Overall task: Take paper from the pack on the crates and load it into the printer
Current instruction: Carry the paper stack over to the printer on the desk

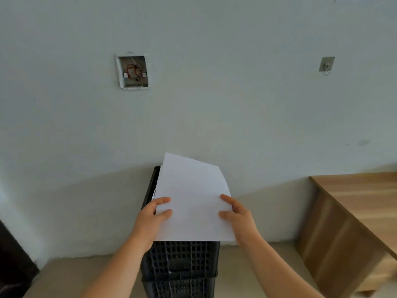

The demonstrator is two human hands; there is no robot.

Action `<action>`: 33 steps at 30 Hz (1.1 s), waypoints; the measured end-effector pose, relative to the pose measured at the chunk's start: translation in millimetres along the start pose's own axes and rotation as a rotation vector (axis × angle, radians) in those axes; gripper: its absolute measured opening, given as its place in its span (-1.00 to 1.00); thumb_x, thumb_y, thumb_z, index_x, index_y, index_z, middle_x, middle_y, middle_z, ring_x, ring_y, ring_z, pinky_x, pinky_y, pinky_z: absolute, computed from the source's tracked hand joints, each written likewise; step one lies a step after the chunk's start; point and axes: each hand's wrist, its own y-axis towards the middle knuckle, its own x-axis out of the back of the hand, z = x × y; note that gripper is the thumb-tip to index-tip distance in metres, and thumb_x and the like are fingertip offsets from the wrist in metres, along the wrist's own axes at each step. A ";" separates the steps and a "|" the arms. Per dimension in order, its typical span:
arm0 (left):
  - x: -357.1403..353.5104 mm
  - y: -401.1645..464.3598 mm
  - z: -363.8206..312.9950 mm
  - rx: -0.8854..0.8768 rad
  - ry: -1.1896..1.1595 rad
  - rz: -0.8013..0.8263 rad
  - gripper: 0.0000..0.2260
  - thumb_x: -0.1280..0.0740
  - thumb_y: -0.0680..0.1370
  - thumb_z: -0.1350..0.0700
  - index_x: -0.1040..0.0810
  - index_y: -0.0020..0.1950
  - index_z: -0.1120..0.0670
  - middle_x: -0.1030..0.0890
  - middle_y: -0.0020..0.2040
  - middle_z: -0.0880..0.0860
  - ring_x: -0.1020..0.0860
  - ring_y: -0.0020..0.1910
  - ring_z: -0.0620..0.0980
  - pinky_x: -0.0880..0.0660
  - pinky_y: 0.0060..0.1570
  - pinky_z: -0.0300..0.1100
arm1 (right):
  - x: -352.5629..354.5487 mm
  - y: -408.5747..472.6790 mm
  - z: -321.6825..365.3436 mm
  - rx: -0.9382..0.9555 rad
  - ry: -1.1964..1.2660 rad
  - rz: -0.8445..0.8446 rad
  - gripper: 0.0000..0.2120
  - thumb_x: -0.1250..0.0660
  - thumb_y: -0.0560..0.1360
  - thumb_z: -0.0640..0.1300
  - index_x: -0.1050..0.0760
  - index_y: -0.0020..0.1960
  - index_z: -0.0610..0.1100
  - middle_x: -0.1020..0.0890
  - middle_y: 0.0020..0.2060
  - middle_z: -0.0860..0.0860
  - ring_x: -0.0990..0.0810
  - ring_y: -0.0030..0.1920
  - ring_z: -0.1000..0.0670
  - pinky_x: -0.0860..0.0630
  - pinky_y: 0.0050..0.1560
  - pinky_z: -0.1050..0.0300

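A thin sheaf of white paper point(193, 196) is lifted above the stacked black plastic crates point(180, 263), its far end curling upward. My left hand point(153, 218) grips the paper's left edge, thumb on top. My right hand point(235, 214) grips the right edge the same way. The pack on the crates is hidden beneath the raised sheets, apart from a sliver at the left. No printer is in view.
A pale wall point(193, 104) stands right behind the crates, with an open electrical box point(132, 72) and a metal hook point(326, 64). A wooden desk point(361, 203) stands at the right. A dark object point(12, 261) sits at the lower left on the floor.
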 end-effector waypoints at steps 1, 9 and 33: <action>-5.5 10.3 -3.2 -0.005 -0.002 0.036 -0.69 -0.41 0.48 0.25 -0.64 0.01 -0.18 -0.59 0.18 -0.02 -0.58 0.11 0.01 -0.53 0.11 -0.05 | 4.4 6.2 4.5 0.011 -0.005 -0.023 -0.57 -0.31 0.46 -0.46 -0.57 0.14 0.01 -0.64 -0.05 -0.01 -0.63 -0.16 -0.02 -0.56 -0.32 0.27; -84.8 67.3 -22.3 0.024 -0.014 0.306 -0.68 -0.42 0.48 0.24 -0.61 0.09 -0.16 -0.56 0.18 -0.05 -0.58 0.09 0.04 -0.58 0.03 -0.03 | 64.0 22.3 34.3 0.079 -0.130 -0.282 -0.56 -0.35 0.47 -0.37 -0.55 0.16 0.11 -0.57 0.01 -0.01 -0.58 -0.08 -0.06 -0.56 0.04 0.03; -479.0 -62.1 -32.9 -0.262 0.202 0.766 -0.49 -0.40 0.49 0.28 -0.44 0.34 -0.16 -0.52 0.27 -0.04 -0.53 0.08 -0.23 -0.45 -0.14 -0.54 | 434.1 -115.1 105.2 0.185 -0.376 -0.688 -0.54 -0.34 0.53 -0.17 -0.41 0.37 0.16 -0.47 0.16 0.12 -0.51 -0.02 0.15 -0.42 -0.17 0.37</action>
